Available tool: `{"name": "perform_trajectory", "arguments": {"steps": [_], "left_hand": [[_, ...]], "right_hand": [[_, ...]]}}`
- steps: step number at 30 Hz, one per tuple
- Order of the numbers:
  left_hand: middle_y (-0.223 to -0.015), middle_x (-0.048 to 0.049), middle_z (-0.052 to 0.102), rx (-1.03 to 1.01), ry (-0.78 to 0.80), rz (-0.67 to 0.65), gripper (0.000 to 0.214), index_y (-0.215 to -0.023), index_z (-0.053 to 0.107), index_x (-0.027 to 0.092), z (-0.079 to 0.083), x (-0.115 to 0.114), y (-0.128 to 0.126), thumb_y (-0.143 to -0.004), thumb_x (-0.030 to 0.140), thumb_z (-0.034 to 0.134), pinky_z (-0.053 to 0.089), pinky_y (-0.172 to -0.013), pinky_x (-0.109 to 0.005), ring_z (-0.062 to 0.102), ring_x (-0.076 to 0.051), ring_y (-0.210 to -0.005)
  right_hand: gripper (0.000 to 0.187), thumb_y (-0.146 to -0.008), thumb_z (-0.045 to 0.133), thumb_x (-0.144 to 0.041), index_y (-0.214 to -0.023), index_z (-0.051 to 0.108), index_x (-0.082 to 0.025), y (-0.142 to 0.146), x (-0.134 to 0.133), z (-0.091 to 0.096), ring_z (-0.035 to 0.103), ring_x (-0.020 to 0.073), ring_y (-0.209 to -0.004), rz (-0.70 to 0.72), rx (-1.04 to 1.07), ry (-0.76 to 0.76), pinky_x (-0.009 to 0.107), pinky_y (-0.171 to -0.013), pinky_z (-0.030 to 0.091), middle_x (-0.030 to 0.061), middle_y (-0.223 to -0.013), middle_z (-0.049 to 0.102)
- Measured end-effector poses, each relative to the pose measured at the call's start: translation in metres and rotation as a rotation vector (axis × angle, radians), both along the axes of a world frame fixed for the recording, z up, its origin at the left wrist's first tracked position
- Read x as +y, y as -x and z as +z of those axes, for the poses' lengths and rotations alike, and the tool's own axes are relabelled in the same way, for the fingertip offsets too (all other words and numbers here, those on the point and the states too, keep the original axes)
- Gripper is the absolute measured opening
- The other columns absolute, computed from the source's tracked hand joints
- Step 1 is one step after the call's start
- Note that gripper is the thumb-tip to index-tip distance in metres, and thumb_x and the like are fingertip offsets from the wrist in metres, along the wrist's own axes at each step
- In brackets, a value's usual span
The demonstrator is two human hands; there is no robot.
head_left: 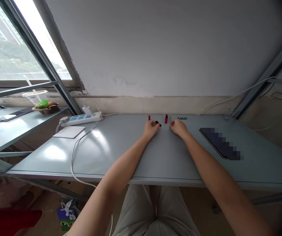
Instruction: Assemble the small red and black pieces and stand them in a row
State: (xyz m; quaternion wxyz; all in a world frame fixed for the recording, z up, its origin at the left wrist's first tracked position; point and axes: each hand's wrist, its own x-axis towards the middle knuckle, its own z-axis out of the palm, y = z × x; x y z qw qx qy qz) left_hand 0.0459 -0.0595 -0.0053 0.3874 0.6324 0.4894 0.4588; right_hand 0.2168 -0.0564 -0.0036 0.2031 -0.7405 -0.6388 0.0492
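My left hand [151, 127] pinches a small black piece [158, 123] between thumb and fingers, just above the grey desk. Behind its knuckles a small red piece [149, 117] stands on the desk. Between the two hands is another red piece [166, 118] with a dark band. My right hand [178, 127] has its fingertips closed together near the desk; what they hold, if anything, is too small to make out. Thin clear pieces [169, 117] lie right behind those fingertips. Several small dark grey pieces [182, 118] form a row beyond the right hand.
A phone-like dark slab [217, 142], partly pixelated, lies on the right of the desk [165, 164]. At left are a white power strip [83, 118], a flat white square [69, 132] and a trailing white cable [75, 147]. A drink cup [41, 98] stands on the neighbouring desk.
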Motion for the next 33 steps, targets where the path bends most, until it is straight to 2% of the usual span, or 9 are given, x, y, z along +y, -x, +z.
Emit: {"name": "perform_trajectory", "arguments": {"steps": [3,6,21,27,33], "left_hand": [[-0.066,-0.0015,0.059,0.214,-0.178,-0.057,0.010,-0.069,0.057,0.017,-0.001,-0.004,-0.003,-0.069,0.027,0.059,0.038,-0.061,-0.024,0.050,-0.011,-0.060],[-0.071,-0.0026,0.060,0.287,-0.229,-0.075,0.011,-0.074,0.059,0.018,-0.001,-0.005,-0.006,-0.072,0.028,0.057,0.039,-0.064,-0.025,0.051,-0.012,-0.063],[-0.072,-0.0056,0.059,0.358,-0.133,-0.006,0.006,-0.065,0.055,0.018,0.007,0.015,-0.032,-0.066,0.022,0.060,0.040,-0.068,-0.029,0.054,-0.018,-0.072],[-0.065,-0.0048,0.057,0.349,-0.122,0.025,0.011,-0.056,0.052,0.019,0.003,0.027,-0.043,-0.064,0.018,0.059,0.039,-0.071,-0.031,0.054,-0.021,-0.076],[-0.066,-0.0054,0.059,0.442,-0.128,0.044,0.013,-0.053,0.051,0.019,-0.003,0.034,-0.049,-0.060,0.015,0.061,0.036,-0.085,-0.038,0.054,-0.023,-0.083]], "right_hand": [[0.015,-0.075,0.057,-0.026,-0.084,0.064,-0.016,-0.002,0.002,-0.006,0.060,0.0215,-0.082,-0.018,0.040,-0.013,0.029,-0.067,0.042,0.0110,-0.086,0.065],[0.016,-0.075,0.057,-0.028,-0.083,0.065,-0.016,-0.002,0.002,-0.009,0.060,0.0209,-0.082,-0.035,0.077,-0.012,0.029,-0.067,0.042,0.0102,-0.084,0.066],[0.015,-0.074,0.058,-0.028,-0.083,0.065,-0.018,-0.003,0.005,-0.012,0.061,0.0209,-0.084,-0.067,0.103,-0.025,0.029,-0.069,0.043,0.0094,-0.085,0.067],[0.014,-0.074,0.058,-0.028,-0.081,0.065,-0.018,-0.004,0.006,-0.015,0.061,0.0214,-0.082,-0.068,0.098,-0.051,0.028,-0.067,0.044,0.0088,-0.083,0.067],[0.015,-0.075,0.057,-0.028,-0.082,0.065,-0.018,-0.003,0.006,-0.015,0.062,0.0207,-0.082,-0.067,0.083,-0.052,0.027,-0.066,0.043,0.0086,-0.083,0.067]]}}
